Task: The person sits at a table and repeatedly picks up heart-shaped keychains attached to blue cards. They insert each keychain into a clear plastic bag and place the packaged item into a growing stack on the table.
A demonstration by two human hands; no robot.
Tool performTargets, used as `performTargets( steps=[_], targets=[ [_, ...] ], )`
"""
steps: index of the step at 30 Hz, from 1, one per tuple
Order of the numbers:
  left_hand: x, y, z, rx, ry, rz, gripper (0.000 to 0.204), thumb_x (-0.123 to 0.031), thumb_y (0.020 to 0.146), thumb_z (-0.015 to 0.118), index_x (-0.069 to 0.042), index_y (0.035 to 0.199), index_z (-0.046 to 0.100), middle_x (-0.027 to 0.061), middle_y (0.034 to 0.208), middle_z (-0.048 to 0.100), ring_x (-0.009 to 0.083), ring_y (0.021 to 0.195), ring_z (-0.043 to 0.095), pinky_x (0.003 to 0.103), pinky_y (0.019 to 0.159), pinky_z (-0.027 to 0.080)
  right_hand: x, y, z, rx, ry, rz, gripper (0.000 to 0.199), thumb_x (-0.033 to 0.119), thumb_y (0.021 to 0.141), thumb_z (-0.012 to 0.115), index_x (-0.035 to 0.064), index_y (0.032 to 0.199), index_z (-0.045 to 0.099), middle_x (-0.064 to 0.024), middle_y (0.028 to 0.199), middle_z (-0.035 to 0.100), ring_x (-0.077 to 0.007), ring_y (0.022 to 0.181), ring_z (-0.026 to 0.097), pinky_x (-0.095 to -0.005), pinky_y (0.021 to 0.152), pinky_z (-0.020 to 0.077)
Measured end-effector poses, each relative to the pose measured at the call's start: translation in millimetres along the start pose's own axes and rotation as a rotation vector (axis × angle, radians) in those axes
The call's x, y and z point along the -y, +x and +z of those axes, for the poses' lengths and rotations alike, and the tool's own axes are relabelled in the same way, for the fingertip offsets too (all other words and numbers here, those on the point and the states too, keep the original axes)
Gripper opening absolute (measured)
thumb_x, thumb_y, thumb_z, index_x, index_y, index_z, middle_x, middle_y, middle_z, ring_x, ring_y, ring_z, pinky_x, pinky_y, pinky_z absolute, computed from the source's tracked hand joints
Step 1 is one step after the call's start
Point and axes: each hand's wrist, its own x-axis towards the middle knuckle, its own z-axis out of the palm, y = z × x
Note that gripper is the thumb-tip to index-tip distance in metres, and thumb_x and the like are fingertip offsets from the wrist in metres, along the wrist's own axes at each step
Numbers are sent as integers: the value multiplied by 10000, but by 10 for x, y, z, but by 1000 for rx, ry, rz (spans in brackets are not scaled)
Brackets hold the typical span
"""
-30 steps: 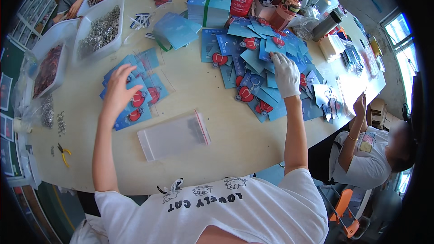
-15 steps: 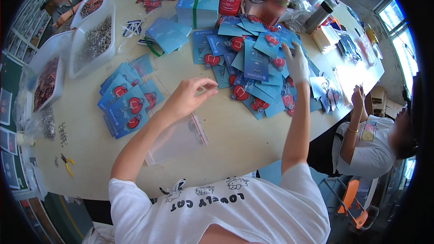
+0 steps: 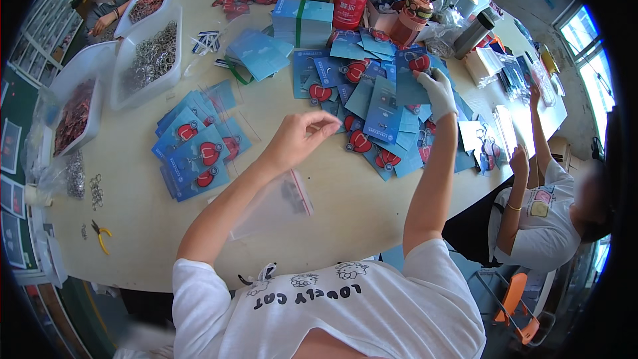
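Observation:
A blue card with a red charm on it [image 3: 411, 84] is gripped at its right edge by my right hand [image 3: 440, 96], which wears a white glove. The card is raised over a wide heap of overlapping blue cards with red keyring charms [image 3: 384, 110]. My bare left hand [image 3: 302, 138] hovers over the tabletop just left of that heap, thumb and fingertips drawn together, nothing visible in them. Below it, partly behind my left forearm, lies a clear plastic bag [image 3: 272, 206] with a red edge strip. A smaller stack of charm cards [image 3: 199, 153] lies left of my forearm.
White bins of metal rings [image 3: 156, 53] and reddish pieces [image 3: 76, 116] line the left side. Yellow-handled pliers [image 3: 101, 236] lie front left. A banded card stack [image 3: 302, 23], a red scissors cup [image 3: 349, 10] and a flask [image 3: 475, 30] stand behind. A co-worker [image 3: 531, 213] sits at right.
My right hand, open over the heap before, has closed on a card and lifted it. My left hand's fingers have drawn closer together. The co-worker at right has stretched an arm out over the table.

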Motion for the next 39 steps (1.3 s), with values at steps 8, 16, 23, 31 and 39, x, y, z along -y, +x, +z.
performTargets(
  steps=[8, 16, 23, 31, 39],
  targets=[
    [-149, 433, 108, -150, -245, -31, 432, -349, 965, 564, -11, 1234, 557, 0, 973, 631, 60, 907, 565, 226, 778, 468, 626, -975, 371, 503, 273, -135, 484, 102, 876, 550, -56, 1325, 467, -64, 1125, 599, -107, 988, 574, -240, 857, 458],
    [148, 114, -177, -454, -203, 19, 288, -279, 960, 579, -16, 867, 650, -61, 663, 513, 18, 615, 395, 222, 536, 329, 484, -1213, 1032, 458, 44, -247, 401, 129, 913, 474, -40, 1275, 518, -33, 919, 579, -108, 761, 541, -247, 714, 458],
    [82, -155, -298, -627, -241, -9, 302, -248, 960, 581, -3, 785, 603, -36, 670, 572, 27, 629, 438, 221, 555, 356, 278, -1451, 1414, 519, 664, 69, 441, 246, 976, 484, -14, 1330, 443, -50, 939, 597, -129, 786, 603, -234, 682, 467],
    [-50, -341, -464, -639, 328, -8, 260, -216, 945, 599, 33, 871, 609, 43, 628, 564, 63, 579, 460, 262, 523, 388, 344, -2065, 1947, 612, 799, 222, 595, 236, 850, 713, -11, 1298, 409, -87, 1165, 579, -169, 984, 604, -309, 847, 496],
    [-335, -356, -485, -723, 435, 116, 219, -185, 955, 575, 28, 915, 606, 113, 597, 535, 134, 486, 441, 299, 474, 362, 478, -2055, 2097, 412, 1255, 558, 354, 28, 850, 687, -16, 1154, 512, -43, 936, 621, -80, 780, 587, -197, 645, 457]
  ],
)
